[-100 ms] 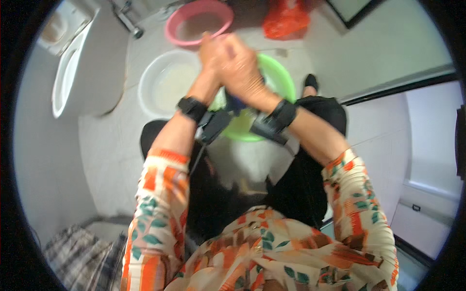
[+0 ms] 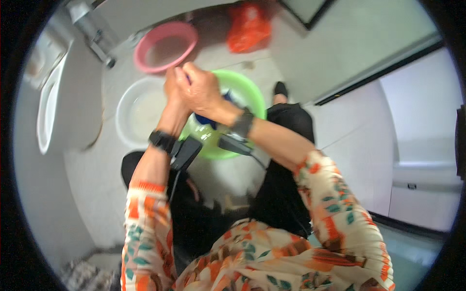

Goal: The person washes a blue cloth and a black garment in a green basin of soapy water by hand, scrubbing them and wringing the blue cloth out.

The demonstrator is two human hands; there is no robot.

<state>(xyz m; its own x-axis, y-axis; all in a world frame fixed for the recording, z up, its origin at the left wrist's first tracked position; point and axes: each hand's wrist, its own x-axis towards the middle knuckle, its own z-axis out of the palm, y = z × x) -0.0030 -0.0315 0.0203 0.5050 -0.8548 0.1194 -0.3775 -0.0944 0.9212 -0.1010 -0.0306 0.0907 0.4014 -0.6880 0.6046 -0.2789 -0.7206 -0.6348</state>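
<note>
Over the basins my left hand (image 2: 173, 91) and my right hand (image 2: 203, 95) are closed tightly together, wet, the right one covering part of the left. A dark blue cloth (image 2: 206, 121) is gripped between them. A bit of it shows at the fingers, and more hangs below the hands above the light green basin (image 2: 258, 92). That basin holds water, with something pale in it partly hidden by my right forearm. Beside it on the left stands a white basin (image 2: 127, 104) of cloudy water.
A pink basin (image 2: 141, 51) with water stands beyond the white one. Further right lies a red plastic bag (image 2: 248, 29). A white sink (image 2: 46, 119) and a metal tap (image 2: 104, 56) are at the left. Straps with small dark devices (image 2: 187, 153) sit on my wrists.
The view has shifted, so the basins and my hands appear further left and lower. My hands stay clasped on the cloth, and more of the blue cloth shows beneath them.
</note>
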